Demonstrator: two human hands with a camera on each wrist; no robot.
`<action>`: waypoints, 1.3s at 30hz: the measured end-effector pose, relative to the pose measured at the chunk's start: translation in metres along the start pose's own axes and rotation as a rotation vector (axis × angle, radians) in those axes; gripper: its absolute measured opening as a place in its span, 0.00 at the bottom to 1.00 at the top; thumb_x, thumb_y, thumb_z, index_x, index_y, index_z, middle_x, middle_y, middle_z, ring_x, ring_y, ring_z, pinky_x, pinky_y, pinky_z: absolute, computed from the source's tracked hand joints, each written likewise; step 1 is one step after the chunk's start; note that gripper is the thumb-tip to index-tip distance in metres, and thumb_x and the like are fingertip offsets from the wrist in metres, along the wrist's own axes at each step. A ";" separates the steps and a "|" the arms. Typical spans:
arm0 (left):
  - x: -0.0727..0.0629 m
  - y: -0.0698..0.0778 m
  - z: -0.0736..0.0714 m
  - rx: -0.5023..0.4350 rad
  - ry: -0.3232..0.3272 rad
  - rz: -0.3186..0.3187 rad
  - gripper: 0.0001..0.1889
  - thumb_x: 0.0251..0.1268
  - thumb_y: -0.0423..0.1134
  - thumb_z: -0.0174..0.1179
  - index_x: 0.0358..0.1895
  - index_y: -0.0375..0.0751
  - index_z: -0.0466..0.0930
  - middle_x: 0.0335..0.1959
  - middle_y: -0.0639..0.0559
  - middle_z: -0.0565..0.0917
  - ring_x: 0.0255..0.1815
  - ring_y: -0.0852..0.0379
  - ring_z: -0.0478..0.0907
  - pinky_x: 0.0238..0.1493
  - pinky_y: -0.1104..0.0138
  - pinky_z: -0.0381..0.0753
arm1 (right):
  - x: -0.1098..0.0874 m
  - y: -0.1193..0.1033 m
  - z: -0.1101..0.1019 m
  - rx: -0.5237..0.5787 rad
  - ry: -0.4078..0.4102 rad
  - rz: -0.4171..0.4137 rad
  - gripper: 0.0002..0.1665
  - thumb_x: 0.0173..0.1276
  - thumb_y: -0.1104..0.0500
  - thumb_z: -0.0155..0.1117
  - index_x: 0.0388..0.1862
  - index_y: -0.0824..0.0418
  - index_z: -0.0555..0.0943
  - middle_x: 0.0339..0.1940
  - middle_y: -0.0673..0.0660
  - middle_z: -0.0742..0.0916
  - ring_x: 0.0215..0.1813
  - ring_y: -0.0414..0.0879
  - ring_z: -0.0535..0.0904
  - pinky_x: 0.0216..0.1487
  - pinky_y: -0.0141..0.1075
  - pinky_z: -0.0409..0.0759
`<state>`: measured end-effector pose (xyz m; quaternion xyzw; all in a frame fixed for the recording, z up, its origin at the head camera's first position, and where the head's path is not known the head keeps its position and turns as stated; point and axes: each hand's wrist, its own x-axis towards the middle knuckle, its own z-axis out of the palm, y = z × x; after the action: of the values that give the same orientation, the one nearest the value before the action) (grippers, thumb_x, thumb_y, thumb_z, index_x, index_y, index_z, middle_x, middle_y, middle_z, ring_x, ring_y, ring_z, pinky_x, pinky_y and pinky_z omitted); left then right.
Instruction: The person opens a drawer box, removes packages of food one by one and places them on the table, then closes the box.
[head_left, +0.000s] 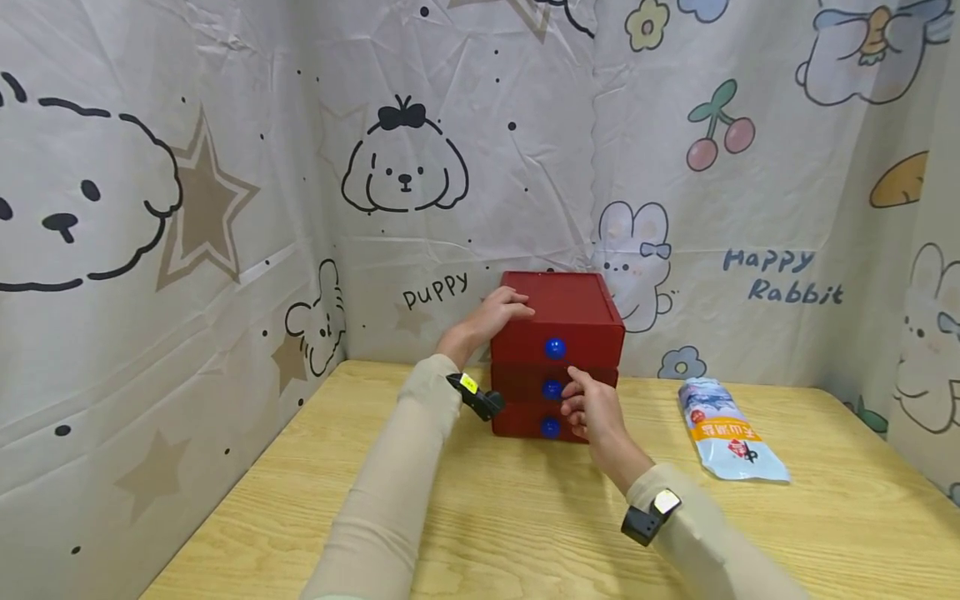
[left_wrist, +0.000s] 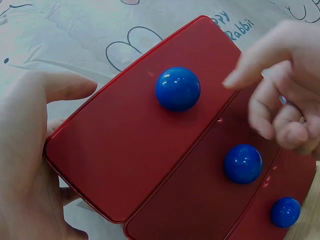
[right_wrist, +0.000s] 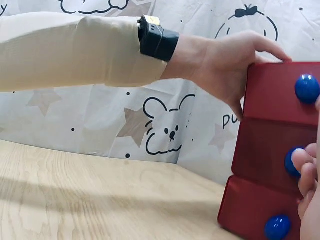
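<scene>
A red three-drawer box [head_left: 555, 296] stands on the table, each drawer front bearing a round blue knob. My left hand [head_left: 491, 321] holds its upper left corner, with fingers over the top edge and along the side. In the left wrist view, my right hand [left_wrist: 287, 90] hangs in front of the drawer fronts, its index finger pointing toward the top drawer and the other fingers loosely curled, holding nothing. The middle knob [left_wrist: 243, 164] is nearest those fingers, and they overlap it in the right wrist view. The top knob [head_left: 555, 348] and bottom knob [head_left: 551, 427] are in plain sight. All drawers look pushed in.
To the right of the box, a blue, white and orange printed pouch [head_left: 731, 433] lies on the light wood table [head_left: 480, 517]. Cloth [head_left: 465, 242] with cartoon animals hangs behind and at both sides. Both wrists wear black straps with small devices.
</scene>
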<state>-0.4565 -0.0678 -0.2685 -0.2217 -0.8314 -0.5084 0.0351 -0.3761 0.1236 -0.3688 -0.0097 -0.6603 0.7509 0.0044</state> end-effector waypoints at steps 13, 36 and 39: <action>0.000 -0.001 0.002 0.057 -0.008 -0.009 0.28 0.73 0.43 0.55 0.72 0.32 0.73 0.77 0.41 0.63 0.78 0.46 0.56 0.76 0.56 0.56 | 0.004 0.017 0.011 0.004 -0.015 0.162 0.38 0.77 0.33 0.52 0.48 0.69 0.81 0.20 0.50 0.79 0.18 0.38 0.69 0.20 0.29 0.64; 0.001 0.000 0.002 0.037 0.009 0.011 0.27 0.73 0.39 0.55 0.71 0.29 0.72 0.74 0.39 0.65 0.77 0.45 0.58 0.76 0.58 0.56 | 0.016 0.028 0.022 0.068 -0.033 0.096 0.32 0.77 0.39 0.57 0.40 0.70 0.83 0.17 0.49 0.78 0.18 0.38 0.69 0.19 0.30 0.64; 0.001 -0.001 0.002 0.048 0.010 0.010 0.27 0.73 0.40 0.55 0.70 0.30 0.73 0.74 0.40 0.66 0.77 0.46 0.58 0.76 0.58 0.56 | 0.015 0.029 0.021 0.054 -0.028 0.090 0.31 0.77 0.39 0.57 0.39 0.68 0.83 0.18 0.49 0.78 0.18 0.38 0.69 0.19 0.30 0.64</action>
<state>-0.4573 -0.0663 -0.2694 -0.2225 -0.8420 -0.4892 0.0474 -0.3915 0.0989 -0.3950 -0.0289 -0.6386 0.7680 -0.0385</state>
